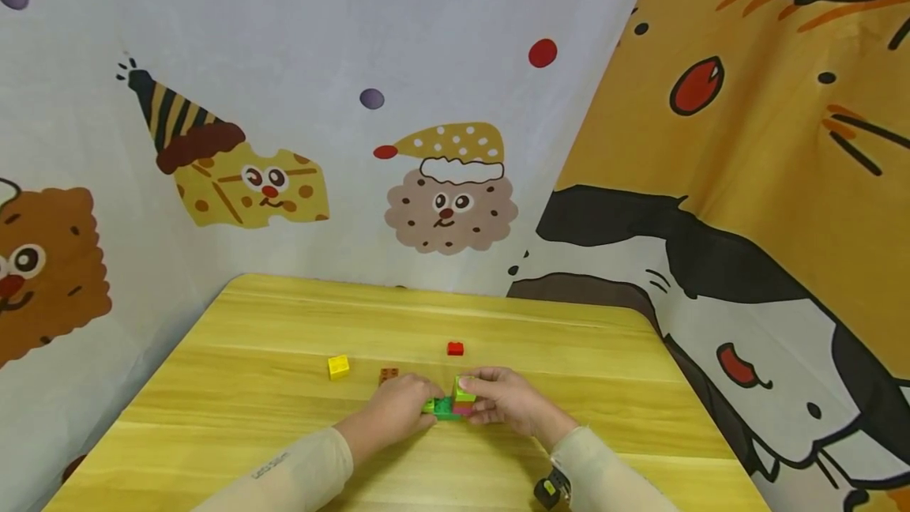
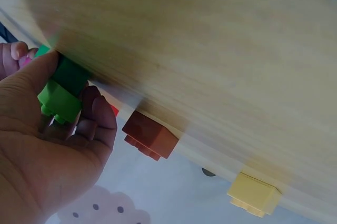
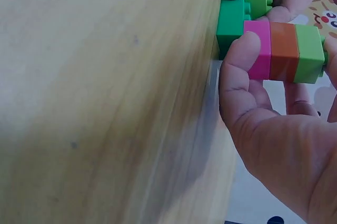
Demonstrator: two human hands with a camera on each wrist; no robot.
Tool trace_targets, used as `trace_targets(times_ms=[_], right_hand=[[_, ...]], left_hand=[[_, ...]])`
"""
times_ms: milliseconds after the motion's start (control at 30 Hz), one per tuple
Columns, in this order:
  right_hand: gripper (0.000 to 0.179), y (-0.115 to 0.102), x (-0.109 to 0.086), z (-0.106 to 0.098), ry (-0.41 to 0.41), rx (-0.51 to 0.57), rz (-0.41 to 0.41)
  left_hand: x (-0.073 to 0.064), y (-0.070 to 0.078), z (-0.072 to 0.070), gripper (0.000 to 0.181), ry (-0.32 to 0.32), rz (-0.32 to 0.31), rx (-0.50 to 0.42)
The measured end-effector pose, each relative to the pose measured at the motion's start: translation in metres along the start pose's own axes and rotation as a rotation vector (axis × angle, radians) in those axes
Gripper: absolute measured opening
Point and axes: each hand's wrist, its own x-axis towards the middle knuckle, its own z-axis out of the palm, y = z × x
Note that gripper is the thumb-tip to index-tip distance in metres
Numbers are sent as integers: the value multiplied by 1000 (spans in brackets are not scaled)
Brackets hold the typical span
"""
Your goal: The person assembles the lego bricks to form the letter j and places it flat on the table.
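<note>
A long green brick (image 3: 230, 24) lies on the table with a light green brick (image 2: 60, 100) on its left end. My left hand (image 1: 401, 405) pinches this end, thumb along the near side and fingers behind. On the right end rises a stack: a pink brick (image 3: 258, 56) at the bottom, an orange brick (image 3: 284, 53) in the middle, and another light green brick (image 3: 309, 53) on top. My right hand (image 1: 508, 400) grips the stack, its thumb on the pink brick and a fingertip by the top studs.
Beyond the hands on the wooden table (image 1: 284, 322) lie a red brick (image 1: 455, 348), a brown brick (image 1: 389, 374) just past my left hand, and a yellow brick (image 1: 338, 367) farther left. A printed cloth (image 1: 298, 62) hangs behind the table's far edge.
</note>
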Motion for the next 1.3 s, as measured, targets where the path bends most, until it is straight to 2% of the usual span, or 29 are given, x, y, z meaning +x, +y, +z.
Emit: trace_targets(times_ms=[400,900,1167,1300], right_hand=[[65,6,2,2,-16,52,4],[65,11,1,4,2,79,-21],[62,10,1,4,-2,82,-19],[54,11,1,4,-6,84,-14]], left_hand=[[0,-1,1,29,3,-1,-3],[1,-2,4,28,3,-6,-22],[0,-1,1,29,-1,-8,-17],[1,-1,1,29,-5,-6,-19]])
